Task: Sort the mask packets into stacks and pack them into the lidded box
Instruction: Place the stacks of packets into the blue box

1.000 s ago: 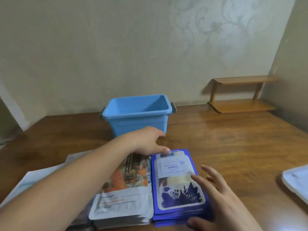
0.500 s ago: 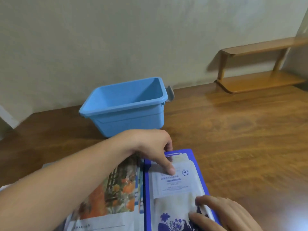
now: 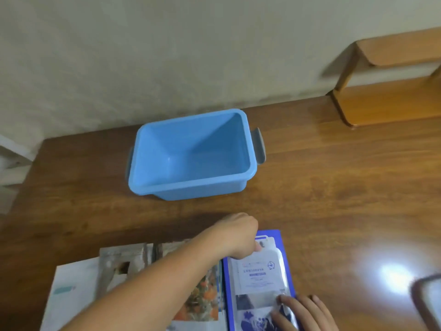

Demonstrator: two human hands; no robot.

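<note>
surface (image 3: 334,187): brown wood, glossy
shelf (image 3: 386,101): small wooden two-tier, far right corner
wall (image 3: 167,56): beige, behind

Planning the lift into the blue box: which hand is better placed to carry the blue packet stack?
Probably the left hand: it grips the blue packet stack at its far end, nearest the blue box. The right hand only rests on top.
</note>
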